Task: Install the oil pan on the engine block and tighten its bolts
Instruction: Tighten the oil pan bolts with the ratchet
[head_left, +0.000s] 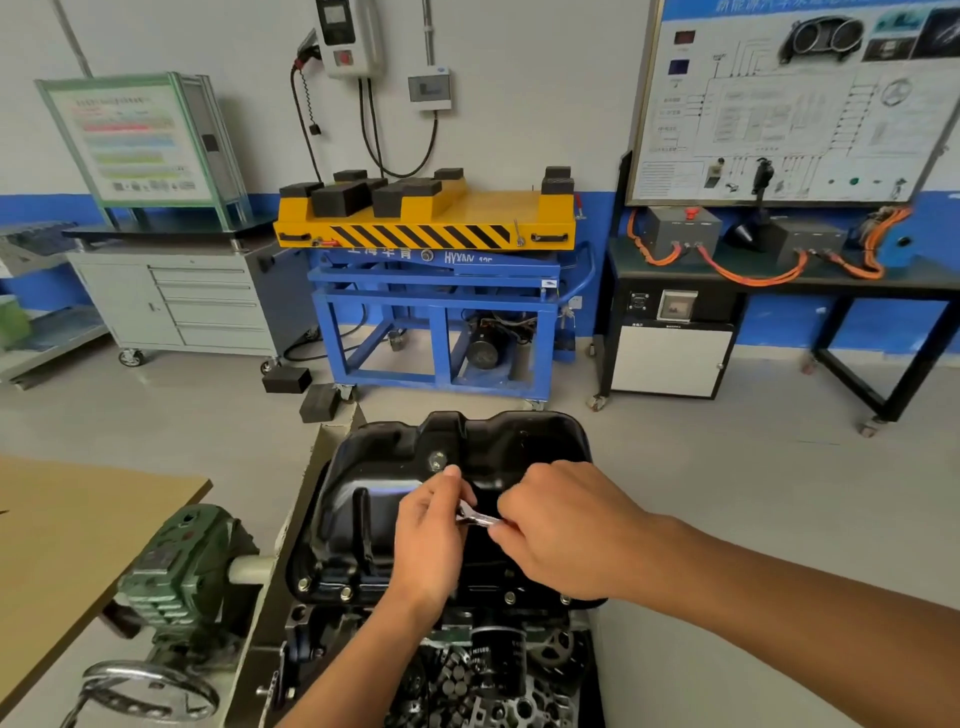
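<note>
My left hand (431, 535) and right hand (561, 530) meet over the middle of the oil pan (519, 441). Between them is a small metal tool (478, 518), bright and slim. The fingers of my left hand are curled and pinch one end, with the thumb raised on top. The fingers of my right hand are folded down over the other end and grip it. My hands hide most of the tool, so I cannot tell what kind it is.

The pan is glossy black pressed steel, with rounded corners, a deep stepped hump and a raised rib on its left side. It sits on top of the engine block (332, 623), its flat flange lying along the block's upper edge. Silver-headed bolts (345, 592) stand in the flange along the near edge. Below that edge, a black cylindrical oil filter (498, 654) sticks out of the block.

At the block's left end is a ribbed, green cast gearbox (176, 571), and a chromed handwheel (150, 691) is nearer to me.
</note>
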